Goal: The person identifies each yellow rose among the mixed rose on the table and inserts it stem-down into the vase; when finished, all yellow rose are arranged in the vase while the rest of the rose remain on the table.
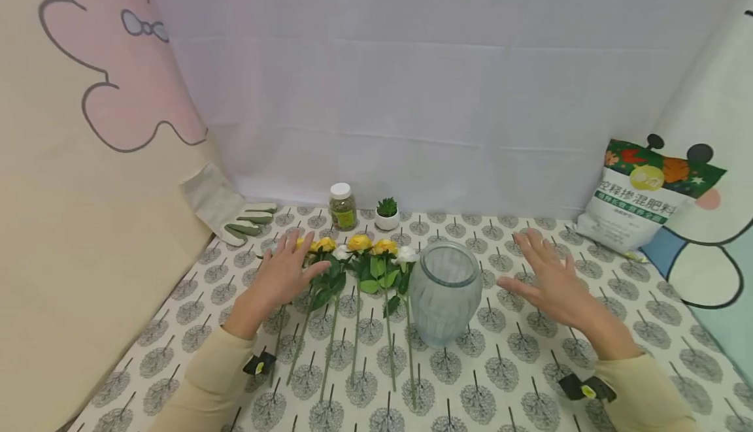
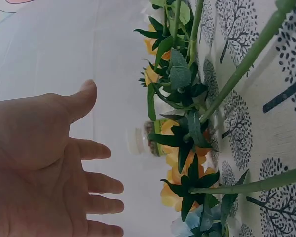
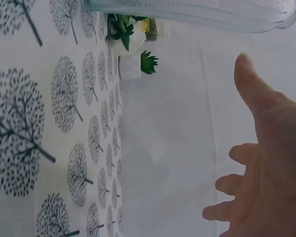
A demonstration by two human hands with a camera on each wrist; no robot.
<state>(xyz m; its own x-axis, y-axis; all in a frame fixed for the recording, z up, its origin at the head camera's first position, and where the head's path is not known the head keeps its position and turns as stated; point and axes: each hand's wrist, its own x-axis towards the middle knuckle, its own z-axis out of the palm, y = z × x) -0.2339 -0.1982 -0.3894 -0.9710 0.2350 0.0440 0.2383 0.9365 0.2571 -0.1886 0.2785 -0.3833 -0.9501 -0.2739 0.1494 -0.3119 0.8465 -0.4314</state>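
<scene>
My left hand point(image 1: 284, 275) hovers over the left end of a row of long-stemmed artificial roses, fingers spread and nothing held. Yellow roses point(image 1: 359, 243) and white roses point(image 1: 406, 255) lie side by side, stems toward me; the hand hides part of the leftmost blooms. In the left wrist view that palm point(image 2: 39, 173) is bare, beside several yellow blooms point(image 2: 175, 182). A ribbed clear glass vase point(image 1: 445, 298) stands upright right of the flowers. To its right and apart from it, my right hand point(image 1: 550, 282) is raised with straight, spread fingers, holding nothing.
Along the back stand a white-lidded jar point(image 1: 343, 208) and a small succulent in a white pot point(image 1: 387, 215). Gardening gloves point(image 1: 226, 206) lie at the back left. A fertilizer bag point(image 1: 638, 197) leans at the back right. A tree-patterned cloth point(image 1: 500, 380) covers the table.
</scene>
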